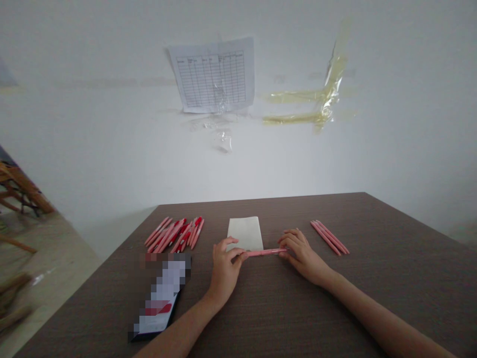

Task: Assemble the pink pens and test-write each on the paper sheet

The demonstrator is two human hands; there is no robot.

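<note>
A pink pen (pixel 263 252) lies level between my two hands, just in front of a small pale notepad (pixel 245 231). My left hand (pixel 226 263) pinches its left end between thumb and fingertips. At its other end my right hand (pixel 301 254) closes thumb and fingers on the tip. To the left rests a loose pile of pink and red pens (pixel 174 234). On the right, several pink pens (pixel 330 237) lie side by side in a slanted row.
A blurred-out flat object with a dark edge (pixel 160 303) lies left of my left forearm on the brown table (pixel 268 318). Behind the table stands a white wall (pixel 290 164) with a taped printed sheet (pixel 216 74) and yellowed tape strips (pixel 298 119). Wooden furniture (pixel 22 184) shows at far left.
</note>
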